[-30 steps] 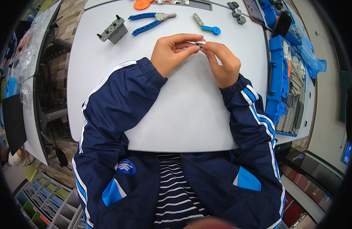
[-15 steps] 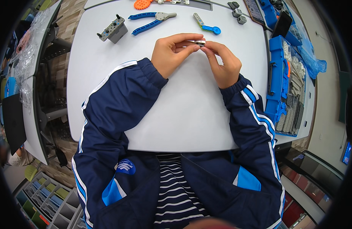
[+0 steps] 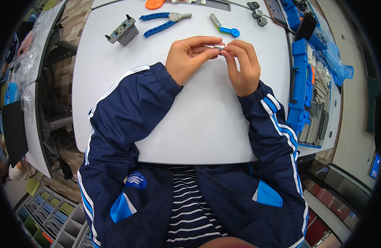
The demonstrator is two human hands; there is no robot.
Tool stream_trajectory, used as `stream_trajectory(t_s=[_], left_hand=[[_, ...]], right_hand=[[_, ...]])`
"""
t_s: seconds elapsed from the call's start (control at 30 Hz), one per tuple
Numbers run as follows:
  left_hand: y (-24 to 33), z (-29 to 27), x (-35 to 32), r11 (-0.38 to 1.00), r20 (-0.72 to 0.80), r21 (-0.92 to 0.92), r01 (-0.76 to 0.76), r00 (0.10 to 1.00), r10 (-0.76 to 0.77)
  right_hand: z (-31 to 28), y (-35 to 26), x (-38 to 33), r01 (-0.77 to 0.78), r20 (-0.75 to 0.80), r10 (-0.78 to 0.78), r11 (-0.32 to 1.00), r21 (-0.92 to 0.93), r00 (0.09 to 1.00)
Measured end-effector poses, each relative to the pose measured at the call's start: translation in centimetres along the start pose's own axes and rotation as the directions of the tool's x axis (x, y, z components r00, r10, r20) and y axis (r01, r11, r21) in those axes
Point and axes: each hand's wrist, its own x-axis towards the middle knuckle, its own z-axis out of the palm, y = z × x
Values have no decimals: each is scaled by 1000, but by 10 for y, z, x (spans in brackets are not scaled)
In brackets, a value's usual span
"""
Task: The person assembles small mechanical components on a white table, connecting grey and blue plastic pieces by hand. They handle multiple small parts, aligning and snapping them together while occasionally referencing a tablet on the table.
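Note:
Between my two hands, over the far middle of the white table point(image 3: 190, 136), is a small round white-and-dark piece point(image 3: 218, 47). My left hand point(image 3: 193, 53) pinches it from the left with thumb and fingers. From the right, the fingertips of my right hand point(image 3: 242, 66) close on its other edge. Fingers cover most of the piece, so its exact kind is unclear. Just beyond my hands lies a jointed grey, green and blue assembly point(image 3: 224, 28) with a blue gear at its end. Blue-handled pliers point(image 3: 165, 22) rest to its left.
A grey block-shaped assembly point(image 3: 123, 32) with black pegs stands at the far left. An orange gear point(image 3: 154, 3) lies at the far edge. Small grey blocks point(image 3: 259, 17) sit far right. Along the right side is a blue case point(image 3: 298, 87) of grey building parts, with a phone point(image 3: 306, 25) beyond.
My hands have shifted very slightly to the right, and the fingers have adjusted around the small piece. The things on the table stay in place.

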Motion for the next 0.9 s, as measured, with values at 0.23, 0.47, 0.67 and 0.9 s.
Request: stream_trajectory(t_s=[0.23,0.47,0.67,0.9], left_hand=[[-1,-1,1,984,-1,-134,116,993,-117],[-3,-2,2,970,7,-179,166,986,-168],[-3,-3,1,977,20,-144,156,988,-154],[-5,-4,2,983,15,-127,134,991,-134]], right_hand=[[-4,-1,1,57,59,-54,997,-48,997],[-8,0,4,108,66,-104,992,-58,992],[-5,0,3,68,54,-68,998,-4,996],[-6,3,3,80,75,-82,997,23,994]])
